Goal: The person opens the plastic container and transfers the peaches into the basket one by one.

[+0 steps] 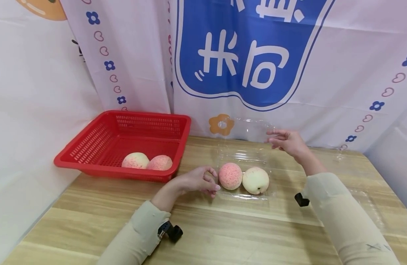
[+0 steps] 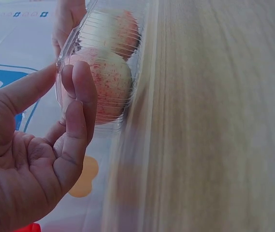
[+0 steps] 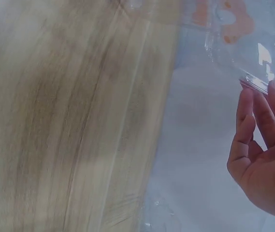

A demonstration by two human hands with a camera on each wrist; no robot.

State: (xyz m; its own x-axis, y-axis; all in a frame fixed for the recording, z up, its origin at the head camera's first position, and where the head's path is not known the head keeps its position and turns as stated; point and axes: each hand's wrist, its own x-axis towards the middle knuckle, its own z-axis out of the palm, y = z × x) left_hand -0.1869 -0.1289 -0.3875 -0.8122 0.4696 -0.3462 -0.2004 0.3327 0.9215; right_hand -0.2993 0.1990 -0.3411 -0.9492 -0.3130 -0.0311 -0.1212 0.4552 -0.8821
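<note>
A clear plastic clamshell box [image 1: 249, 197] stands on the table with its lid [image 1: 246, 132] raised at the back. Inside sit a pink speckled peach [image 1: 230, 176] and a pale cream peach [image 1: 256, 180], side by side. My left hand [image 1: 201, 180] is at the box's left side; in the left wrist view its thumb and fingers [image 2: 81, 89] pinch the rim. Up at the lid's right edge, my right hand [image 1: 287, 142] holds the thin plastic between thumb and fingertips [image 3: 246, 99], as the right wrist view shows.
To the left stands a red plastic basket [image 1: 124, 172] with two peaches, one pale and pink [image 1: 135, 161], one pinker [image 1: 160, 162]. Another clear plastic piece [image 1: 368, 208] lies at the right, partly behind the right sleeve. A printed curtain [image 1: 196, 106] hangs behind the wooden table [image 1: 223, 232].
</note>
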